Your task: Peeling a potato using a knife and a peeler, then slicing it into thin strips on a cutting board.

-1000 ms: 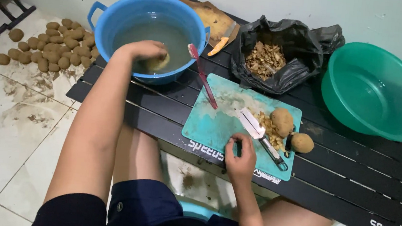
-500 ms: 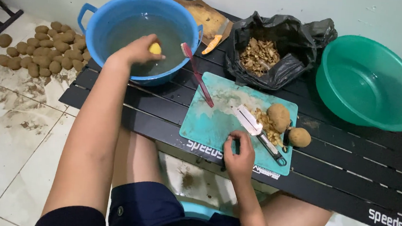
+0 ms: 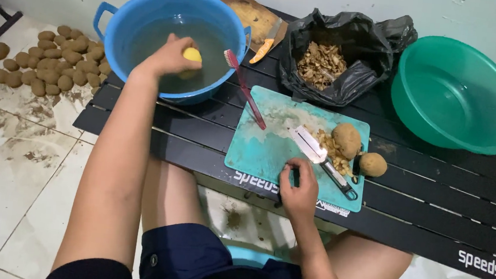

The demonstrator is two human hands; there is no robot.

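Note:
My left hand holds a peeled yellow potato over the water in the blue basin. My right hand rests on the near edge of the teal cutting board, fingers curled on the board's rim. A peeler lies on the board just right of that hand. Two unpeeled brown potatoes sit by it: one on the board with peel scraps, the other off its right edge. A red toothbrush leans from the basin rim onto the board.
A black slatted table carries everything. A black bag of peelings stands behind the board, a green basin at the right. An orange-handled knife lies on a wooden board at the back. Several dirty potatoes lie on the tiled floor at the left.
My left hand has lifted the peeled potato up out of the water to above the surface. My right hand has stayed on the board's edge.

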